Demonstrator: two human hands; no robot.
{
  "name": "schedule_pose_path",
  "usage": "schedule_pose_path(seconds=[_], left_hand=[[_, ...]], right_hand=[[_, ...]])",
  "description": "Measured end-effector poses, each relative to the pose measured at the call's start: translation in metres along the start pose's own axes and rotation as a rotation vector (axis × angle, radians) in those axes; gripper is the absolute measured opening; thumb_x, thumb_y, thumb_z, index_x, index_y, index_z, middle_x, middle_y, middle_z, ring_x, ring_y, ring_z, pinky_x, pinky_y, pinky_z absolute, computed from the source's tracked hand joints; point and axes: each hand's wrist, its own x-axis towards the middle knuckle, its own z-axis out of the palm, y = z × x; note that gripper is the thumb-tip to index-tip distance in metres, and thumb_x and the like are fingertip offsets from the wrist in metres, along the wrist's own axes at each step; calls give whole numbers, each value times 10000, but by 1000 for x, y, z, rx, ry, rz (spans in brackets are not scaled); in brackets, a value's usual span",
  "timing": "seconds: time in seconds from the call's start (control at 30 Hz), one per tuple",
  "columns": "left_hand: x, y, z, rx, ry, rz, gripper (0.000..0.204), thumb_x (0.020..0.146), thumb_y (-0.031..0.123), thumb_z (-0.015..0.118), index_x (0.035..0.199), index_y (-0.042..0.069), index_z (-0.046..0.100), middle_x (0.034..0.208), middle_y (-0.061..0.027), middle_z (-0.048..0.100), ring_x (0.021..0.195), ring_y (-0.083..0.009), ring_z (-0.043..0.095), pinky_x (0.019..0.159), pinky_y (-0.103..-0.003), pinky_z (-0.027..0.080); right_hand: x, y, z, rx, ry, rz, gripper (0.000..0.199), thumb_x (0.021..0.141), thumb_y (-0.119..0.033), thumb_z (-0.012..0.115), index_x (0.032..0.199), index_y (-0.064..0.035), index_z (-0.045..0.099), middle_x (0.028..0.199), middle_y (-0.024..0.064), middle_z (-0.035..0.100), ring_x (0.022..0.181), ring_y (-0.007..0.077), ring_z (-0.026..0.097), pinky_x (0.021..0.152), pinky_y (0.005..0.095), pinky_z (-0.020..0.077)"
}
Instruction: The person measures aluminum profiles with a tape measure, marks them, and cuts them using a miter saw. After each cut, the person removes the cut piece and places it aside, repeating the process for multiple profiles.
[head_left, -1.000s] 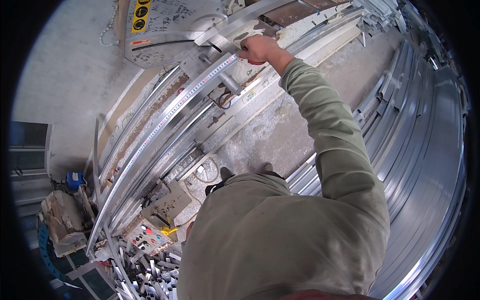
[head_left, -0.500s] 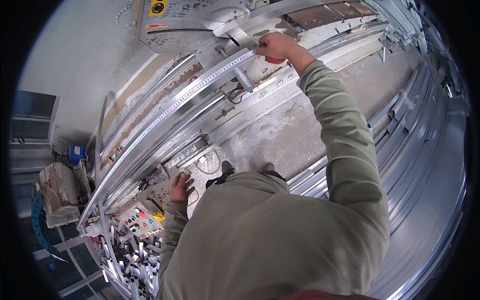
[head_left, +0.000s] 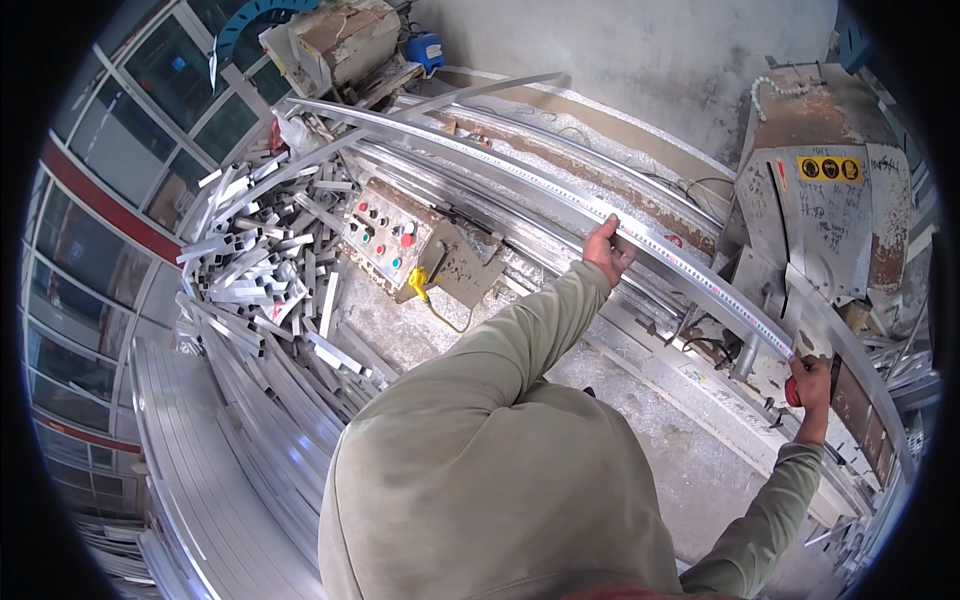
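Note:
A long aluminium profile (head_left: 470, 150) lies slantwise over the machine bed, from far left to near right. Along its top runs the white blade of a tape measure (head_left: 706, 287), marked in fine graduations. At the blade's near right end, my right hand (head_left: 812, 385) is closed around the red tape measure case, which shows only partly under the fingers. My left hand (head_left: 608, 254) grips the profile's near edge midway along, thumb on top by the blade and fingers partly hidden below.
Right of the profile stands a grey saw housing (head_left: 815, 225) with a yellow warning label. A control box (head_left: 375, 235) with coloured buttons and a yellow plug (head_left: 418, 280) stands left. Beyond it lies a heap of metal offcuts (head_left: 270, 265). Long profiles (head_left: 200, 450) are stacked at lower left.
My view has swung left. My left hand has come up from beside my body onto the profile. My right hand still holds the tape measure at the blade's end.

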Motion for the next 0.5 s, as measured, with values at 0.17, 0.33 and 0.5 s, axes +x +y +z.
schedule_pose_path(seconds=[0.17,0.33,0.5], left_hand=[[-23,8,17,44,58,70,159,1070,225,679,1168,106,639,1062,-51,652,988,-226,682,906,-474,630],[-47,22,17,80,30,65,131,1056,183,685,1137,96,629,1032,-55,632,888,-204,652,777,-430,633],[-76,29,24,142,-16,8,183,1040,268,721,1112,110,664,973,-48,659,905,-209,632,834,-473,599]], right_hand=[[4,3,-4,12,-22,-24,432,930,-382,782,996,45,804,790,233,750,732,307,737,736,415,567],[-10,-7,-20,77,-101,-18,408,928,-353,787,951,54,793,752,204,741,697,259,712,709,410,559],[-58,-42,-63,181,-159,23,354,935,-296,785,921,58,786,725,164,712,696,191,671,682,383,534]])
